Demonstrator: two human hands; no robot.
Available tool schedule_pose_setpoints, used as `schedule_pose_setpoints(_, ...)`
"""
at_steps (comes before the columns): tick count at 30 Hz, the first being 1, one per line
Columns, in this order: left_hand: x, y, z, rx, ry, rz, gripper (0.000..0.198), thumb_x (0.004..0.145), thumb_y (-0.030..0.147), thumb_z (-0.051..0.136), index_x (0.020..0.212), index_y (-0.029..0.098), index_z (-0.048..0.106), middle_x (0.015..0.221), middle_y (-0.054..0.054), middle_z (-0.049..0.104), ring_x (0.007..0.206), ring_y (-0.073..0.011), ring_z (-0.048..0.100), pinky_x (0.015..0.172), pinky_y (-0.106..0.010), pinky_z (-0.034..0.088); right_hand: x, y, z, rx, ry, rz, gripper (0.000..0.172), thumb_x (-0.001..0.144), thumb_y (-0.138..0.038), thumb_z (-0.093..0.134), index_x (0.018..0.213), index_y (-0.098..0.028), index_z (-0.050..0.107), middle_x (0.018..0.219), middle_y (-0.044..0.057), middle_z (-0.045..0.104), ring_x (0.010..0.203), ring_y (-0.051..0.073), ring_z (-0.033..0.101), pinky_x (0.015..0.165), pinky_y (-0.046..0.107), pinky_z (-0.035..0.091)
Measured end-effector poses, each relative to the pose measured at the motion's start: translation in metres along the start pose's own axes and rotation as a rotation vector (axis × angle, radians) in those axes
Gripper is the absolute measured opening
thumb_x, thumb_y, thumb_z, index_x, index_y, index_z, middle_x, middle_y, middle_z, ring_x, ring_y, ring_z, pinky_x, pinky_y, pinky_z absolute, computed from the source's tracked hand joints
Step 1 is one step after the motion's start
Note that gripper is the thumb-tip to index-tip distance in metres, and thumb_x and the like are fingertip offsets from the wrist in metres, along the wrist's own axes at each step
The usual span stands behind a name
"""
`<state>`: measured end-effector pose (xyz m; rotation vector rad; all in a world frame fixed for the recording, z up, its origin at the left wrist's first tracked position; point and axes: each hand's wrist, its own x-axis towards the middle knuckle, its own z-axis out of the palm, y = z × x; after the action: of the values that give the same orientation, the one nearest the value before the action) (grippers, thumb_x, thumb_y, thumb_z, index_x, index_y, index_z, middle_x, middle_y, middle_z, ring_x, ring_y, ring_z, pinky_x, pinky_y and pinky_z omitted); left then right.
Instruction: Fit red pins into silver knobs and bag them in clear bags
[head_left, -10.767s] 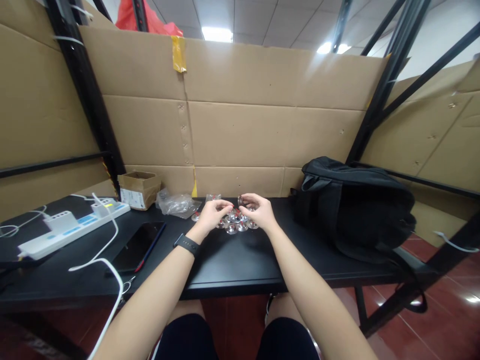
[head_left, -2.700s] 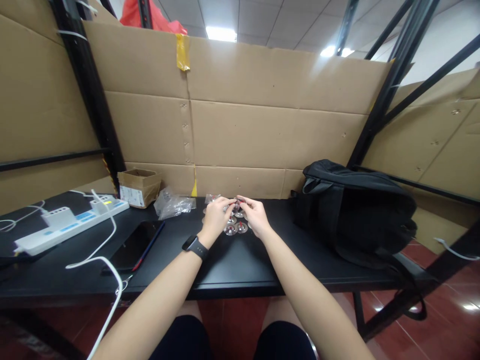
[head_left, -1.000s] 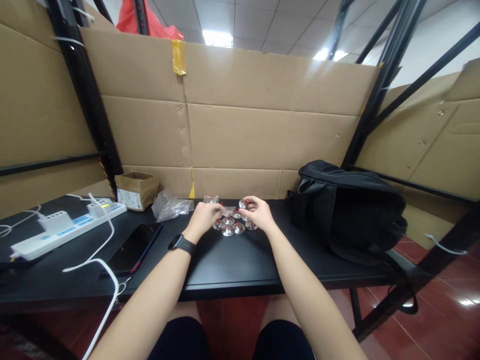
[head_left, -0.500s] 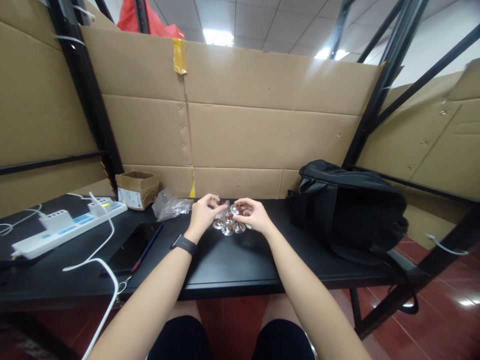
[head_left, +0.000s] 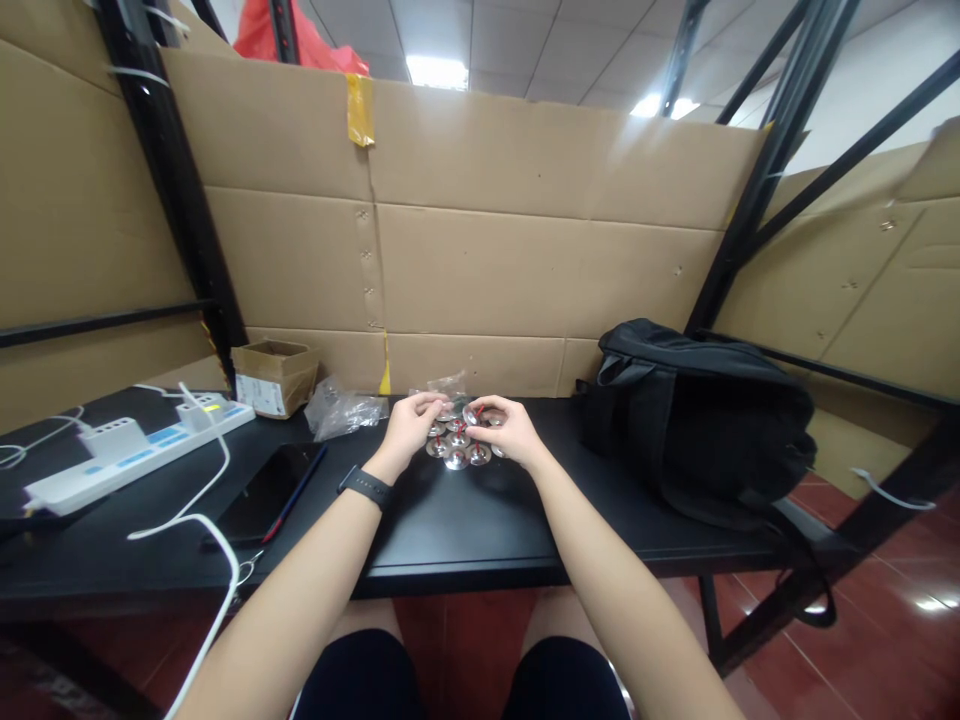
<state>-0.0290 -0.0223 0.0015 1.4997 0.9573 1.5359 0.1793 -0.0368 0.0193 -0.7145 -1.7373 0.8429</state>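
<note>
Several small shiny metal discs with red centres lie in a cluster on the black table near the cardboard wall. My left hand, a black watch on its wrist, pinches a small clear plastic bag lifted above the cluster. My right hand is curled beside it, fingertips closed on one of the discs. The two hands nearly touch over the cluster.
A black backpack lies on the table's right. To the left are crumpled clear plastic, a small cardboard box, a dark phone with a pen, a white power strip and a white cable.
My left hand has lifted a small clear bag up over the discs. My right hand stays closed on a disc and has shifted slightly toward the left hand.
</note>
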Motion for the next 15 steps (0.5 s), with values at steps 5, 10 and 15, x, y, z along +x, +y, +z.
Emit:
schedule_pose_setpoints(5,-0.003,-0.005,0.003,0.048,0.069,0.018,0.048,0.070,0.032,0.078,0.109,0.018,0.056,0.088,-0.006,0.074,0.068,-0.0171,0.072,0.063,-0.028,0.057,-0.004,-0.005,0.011,0.309,-0.012,0.106,0.051,0.058,-0.033,0.089,0.104,-0.020,0.070,0.112,0.007,0.071,0.095,0.024,0.071,0.088,0.040,0.058)
schedule_pose_setpoints(10,-0.009,0.004,0.006,0.272,0.007,0.118,0.067,0.076,0.025,0.069,0.136,0.025,0.040,0.085,0.001,0.072,0.059,-0.0131,0.069,0.059,-0.022,0.052,-0.002,-0.002,0.014,0.405,0.062,0.131,0.047,0.059,-0.031,0.090,0.100,-0.019,0.069,0.105,0.007,0.072,0.094,0.024,0.072,0.089,0.042,0.059)
schedule_pose_setpoints(15,-0.013,0.016,0.005,0.386,-0.081,0.218,0.055,0.084,0.025,0.060,0.138,0.027,0.049,0.087,0.001,0.074,0.071,-0.0148,0.070,0.069,-0.025,0.053,0.000,0.002,0.008,0.332,0.108,0.134,0.045,0.060,-0.033,0.089,0.098,-0.018,0.070,0.100,0.008,0.074,0.097,0.025,0.071,0.090,0.041,0.057)
